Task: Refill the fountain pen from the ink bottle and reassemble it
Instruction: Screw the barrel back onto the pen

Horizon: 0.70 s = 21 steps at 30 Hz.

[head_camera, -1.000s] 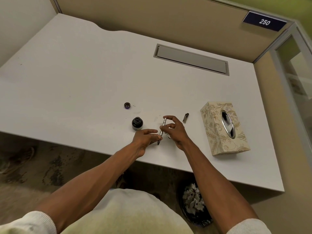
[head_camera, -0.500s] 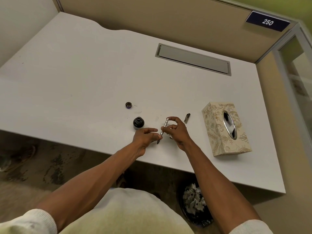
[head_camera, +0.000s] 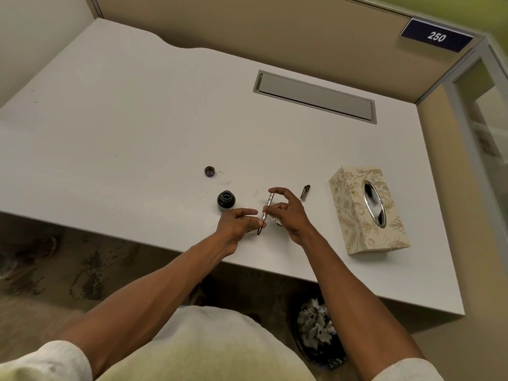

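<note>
Ink bottle (head_camera: 226, 199) open on desk (head_camera: 137, 133), lid (head_camera: 209, 171) off behind it; pen cap (head_camera: 305, 192) lying apart to right. Both hands pinch pen (head_camera: 266, 213) over desk edge: left hand (head_camera: 237, 225) near nib, right hand (head_camera: 287, 213) on barrel. Likely screwing together; capping pen, closing bottle left

Probably an office cubicle: white desk (head_camera: 137, 119), partition panels (head_camera: 247, 28), number plate (head_camera: 437, 35)

We work at a white desk (head_camera: 115, 127) with a grey cable hatch (head_camera: 316, 96) set flush near its back edge. On it stand the open ink bottle (head_camera: 226, 200) and, behind it, its cap (head_camera: 209, 171). The pen cap (head_camera: 305, 192) lies near a floral tissue box (head_camera: 354, 215) on our right.
</note>
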Motion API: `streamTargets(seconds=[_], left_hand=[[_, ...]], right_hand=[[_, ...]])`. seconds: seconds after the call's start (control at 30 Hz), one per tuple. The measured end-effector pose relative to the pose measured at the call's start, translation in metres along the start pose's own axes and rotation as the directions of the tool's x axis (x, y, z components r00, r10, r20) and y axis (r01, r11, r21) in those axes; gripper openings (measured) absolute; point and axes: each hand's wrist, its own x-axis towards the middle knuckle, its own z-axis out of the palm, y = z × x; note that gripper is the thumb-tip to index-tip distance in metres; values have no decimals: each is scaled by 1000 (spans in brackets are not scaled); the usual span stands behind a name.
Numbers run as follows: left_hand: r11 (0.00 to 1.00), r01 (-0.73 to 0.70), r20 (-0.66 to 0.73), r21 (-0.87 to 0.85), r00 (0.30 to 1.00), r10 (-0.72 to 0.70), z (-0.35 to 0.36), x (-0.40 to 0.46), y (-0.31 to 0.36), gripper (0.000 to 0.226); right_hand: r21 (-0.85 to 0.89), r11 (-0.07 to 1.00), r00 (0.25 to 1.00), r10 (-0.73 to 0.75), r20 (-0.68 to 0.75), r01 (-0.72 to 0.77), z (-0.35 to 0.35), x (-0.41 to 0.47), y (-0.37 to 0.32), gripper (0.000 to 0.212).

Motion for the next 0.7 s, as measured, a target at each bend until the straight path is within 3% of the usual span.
streamTargets(seconds=[0.23, 0.37, 0.47, 0.57, 0.7], left_hand=[[999, -8, 58, -49, 998, 11, -1, -3, 4, 37], [977, 72, 205, -201, 978, -30, -3, -7, 15, 23], [937, 111, 295, -332, 956, -9, -5, -7, 19, 26], [944, 56, 316, -326, 947, 53, -3, -10, 19, 35], [973, -135, 219, -186, 960, 175, 7, -14, 13, 36]], right_hand=[[49, 998, 999, 41, -30, -40, -1, -3, -2, 46], [315, 942, 987, 143, -76, -112, -5, -9, -5, 41], [485, 860, 969, 231, -92, -159, -11, -14, -3, 33], [580, 793, 964, 262, -52, -185, -11, -19, 6, 20], [716, 674, 958, 285, -24, -182, 3, -30, 13, 15]])
